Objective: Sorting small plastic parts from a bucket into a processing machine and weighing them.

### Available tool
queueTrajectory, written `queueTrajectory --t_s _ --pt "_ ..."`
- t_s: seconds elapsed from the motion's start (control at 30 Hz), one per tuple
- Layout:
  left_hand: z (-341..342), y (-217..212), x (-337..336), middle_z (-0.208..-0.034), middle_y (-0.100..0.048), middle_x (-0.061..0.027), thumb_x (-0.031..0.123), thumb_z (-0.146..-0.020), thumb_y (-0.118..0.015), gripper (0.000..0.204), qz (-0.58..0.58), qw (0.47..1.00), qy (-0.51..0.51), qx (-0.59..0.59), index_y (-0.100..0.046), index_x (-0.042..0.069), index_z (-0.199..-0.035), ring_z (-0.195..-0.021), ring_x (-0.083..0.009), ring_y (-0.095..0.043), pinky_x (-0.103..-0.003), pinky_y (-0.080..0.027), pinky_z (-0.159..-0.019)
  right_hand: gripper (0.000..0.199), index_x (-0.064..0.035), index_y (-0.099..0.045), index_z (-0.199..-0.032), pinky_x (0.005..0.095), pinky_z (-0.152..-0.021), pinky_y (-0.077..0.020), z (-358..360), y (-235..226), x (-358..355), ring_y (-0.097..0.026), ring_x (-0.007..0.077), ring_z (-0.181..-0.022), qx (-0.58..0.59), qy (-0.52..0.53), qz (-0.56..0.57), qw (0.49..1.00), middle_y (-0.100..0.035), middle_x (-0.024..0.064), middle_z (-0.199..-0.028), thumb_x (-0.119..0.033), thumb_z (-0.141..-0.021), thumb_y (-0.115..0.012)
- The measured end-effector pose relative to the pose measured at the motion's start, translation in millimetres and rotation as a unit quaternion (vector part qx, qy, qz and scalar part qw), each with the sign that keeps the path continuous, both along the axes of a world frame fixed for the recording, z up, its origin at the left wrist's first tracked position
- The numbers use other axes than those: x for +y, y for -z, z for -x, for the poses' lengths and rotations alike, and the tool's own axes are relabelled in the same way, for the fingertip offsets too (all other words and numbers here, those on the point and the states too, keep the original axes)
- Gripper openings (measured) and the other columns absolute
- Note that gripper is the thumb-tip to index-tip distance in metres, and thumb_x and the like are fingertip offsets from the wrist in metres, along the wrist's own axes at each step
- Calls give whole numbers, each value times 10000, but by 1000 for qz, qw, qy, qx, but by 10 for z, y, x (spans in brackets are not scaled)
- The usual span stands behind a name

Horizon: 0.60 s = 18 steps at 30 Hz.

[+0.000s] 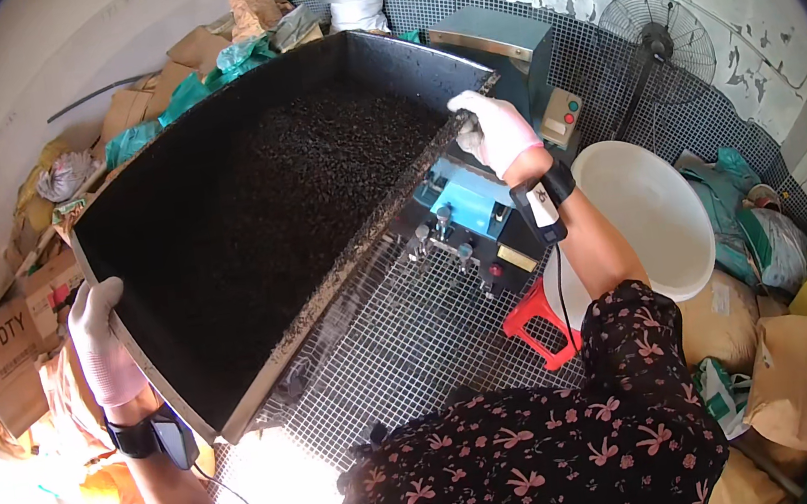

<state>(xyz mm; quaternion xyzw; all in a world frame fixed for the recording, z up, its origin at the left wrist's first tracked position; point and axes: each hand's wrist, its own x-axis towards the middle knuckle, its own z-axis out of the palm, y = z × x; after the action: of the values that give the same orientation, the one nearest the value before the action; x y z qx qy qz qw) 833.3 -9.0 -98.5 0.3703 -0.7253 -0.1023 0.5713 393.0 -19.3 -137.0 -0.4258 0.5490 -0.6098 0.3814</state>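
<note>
A large black-lined metal tray (413, 67) spans the middle of the view, set at a slant. Dark granules (340, 144) lie in it, heaped toward its far right part. My left hand (101, 334), in a white and pink glove, is closed on the rim at the tray's left side. At the right corner, my gloved right hand (497, 130) grips the near rim, with its fingers partly hidden behind the edge. Bits of dark residue cling along that near rim. Both wrists carry black straps with small devices and cables.
A blue machine part with knobs (466, 199) sits beneath the tray's right edge. Behind it stand a dark green machine (503, 33) and a button box (562, 116). A white tub (657, 221), a red stool (544, 325), a fan (657, 42), sacks (803, 374) and cardboard boxes (8, 351) surround me.
</note>
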Motion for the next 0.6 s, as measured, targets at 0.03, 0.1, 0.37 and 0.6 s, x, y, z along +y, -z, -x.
queueTrajectory --t_s 0.03,0.1,0.37,0.6 --pt "-25 -11 -28 -651 -462 -47 25 -748 -492 71 -96 991 43 82 -500 -43 -733 -595 -125 -435 -230 -352 -555 137 -43 -575 -892 251 -447 -335 -35 45 -6 -410 119 -470 -98 -4 3 995 -462 38 -621 -55 -756 -583" --pt "-46 -41 -104 -654 -469 -49 34 -744 -506 76 -193 964 88 158 -509 -42 -744 -600 -129 -448 -230 -356 -559 113 -40 -581 -871 243 -436 -312 4 63 6 -391 115 -460 -198 -3 6 980 -451 32 -608 -98 -775 -582" --pt "291 -140 100 -663 -504 8 125 -757 -565 103 -328 894 87 294 -562 22 -752 -611 -106 -492 -225 -384 -572 185 -15 -591 -840 238 -427 -270 261 269 -200 -371 105 -451 -174 -56 12 983 -434 26 -557 -191 -784 -589" --pt "255 -188 33 -798 -584 -14 147 -800 -541 171 -309 896 130 292 -605 7 -877 -723 -106 -551 -213 -427 -702 145 -16 -576 -900 216 -448 -309 393 261 -72 -398 104 -490 -192 -78 22 978 -491 65 -634 -134 -824 -536"
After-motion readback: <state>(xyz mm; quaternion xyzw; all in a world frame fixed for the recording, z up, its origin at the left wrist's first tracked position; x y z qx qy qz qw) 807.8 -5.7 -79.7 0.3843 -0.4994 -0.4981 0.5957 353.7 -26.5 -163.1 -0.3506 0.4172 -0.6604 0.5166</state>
